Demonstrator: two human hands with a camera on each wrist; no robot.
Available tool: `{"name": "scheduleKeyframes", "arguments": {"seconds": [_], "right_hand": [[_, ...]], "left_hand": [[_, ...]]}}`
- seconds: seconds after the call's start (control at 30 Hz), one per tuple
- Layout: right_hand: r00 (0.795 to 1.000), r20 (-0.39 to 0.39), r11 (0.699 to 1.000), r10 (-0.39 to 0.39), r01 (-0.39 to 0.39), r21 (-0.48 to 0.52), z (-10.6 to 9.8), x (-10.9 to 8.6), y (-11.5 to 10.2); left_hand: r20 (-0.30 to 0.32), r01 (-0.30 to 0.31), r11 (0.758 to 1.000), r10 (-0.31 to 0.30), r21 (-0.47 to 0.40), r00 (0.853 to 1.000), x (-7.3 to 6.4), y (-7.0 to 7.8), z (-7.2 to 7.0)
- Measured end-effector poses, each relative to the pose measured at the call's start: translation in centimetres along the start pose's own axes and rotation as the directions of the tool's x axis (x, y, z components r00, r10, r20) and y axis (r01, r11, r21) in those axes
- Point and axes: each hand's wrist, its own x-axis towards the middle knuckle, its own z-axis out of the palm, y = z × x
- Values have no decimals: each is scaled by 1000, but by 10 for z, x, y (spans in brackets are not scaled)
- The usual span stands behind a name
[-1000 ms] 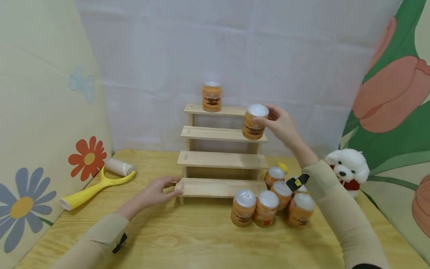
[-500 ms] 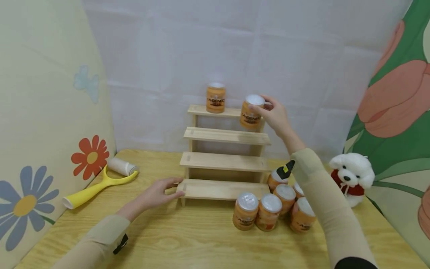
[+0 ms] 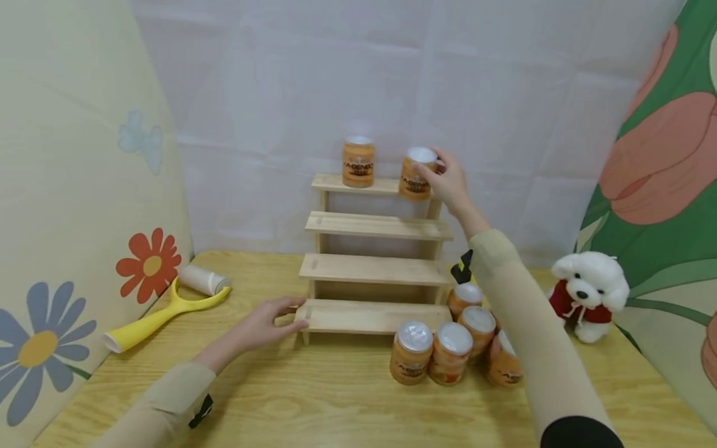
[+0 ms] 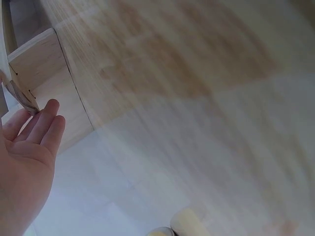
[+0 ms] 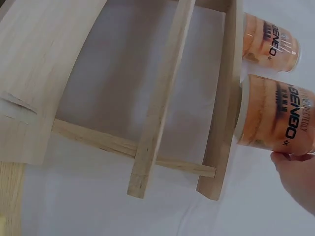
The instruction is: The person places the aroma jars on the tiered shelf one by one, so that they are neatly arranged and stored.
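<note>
A wooden four-step display rack (image 3: 364, 316) stands against the back sheet. An orange can (image 3: 358, 163) with a silver lid sits upright on its top step, left of centre. My right hand (image 3: 448, 180) grips a second orange can (image 3: 413, 177) from the right side, its base right at the top step's right end. In the right wrist view, this can (image 5: 275, 113) appears beside the top board, close to the first can (image 5: 268, 44). My left hand (image 3: 266, 325) holds the left end of the bottom step between thumb and fingers; in the left wrist view its fingers (image 4: 47, 123) meet the board's end.
Several orange cans (image 3: 411, 361) stand in a cluster at the rack's lower right, partly behind the right sleeve. A white plush dog (image 3: 588, 292) sits at the right. A yellow-handled lint roller (image 3: 162, 311) lies at the left by the flowered panel.
My right hand has raised the can from in front of the second-highest step up to the top step, moving slightly left. The left hand has stayed at the bottom step.
</note>
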Motion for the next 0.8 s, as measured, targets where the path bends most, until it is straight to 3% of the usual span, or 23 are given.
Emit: {"name": "scheduleKeyframes", "arguments": {"seconds": [0.1,0.2,0.33,0.5,0.6,0.7,0.8], "right_hand": [[999,-31,999,-14,15,40,4,1,2],[997,-59,998,-59,59,6,7,1,3],[990,-67,981,-123,111,-159,8,-1,3],[990,0,940,-144,137,-311,6,-1,5],[988,89,935,-125,147,-324,4,-2,8],[985,151,947,-85,127,-295,5,-2,10],[987,152,972,-53,86,-221,10,-3,13]], "left_hand": [[-2,1,1000,-1,0,1000,0,0,-1],[-1,6,1000,-6,3,1000,-1,0,-2],[6,11,1000,-11,2,1000,-1,0,-4],[-8,12,1000,-12,0,1000,-4,2,-6],[-15,4,1000,-4,8,1000,-5,1,-8],[-12,1,1000,-1,12,1000,-6,0,-8],[-8,1,1000,-1,4,1000,-7,0,-8]]}}
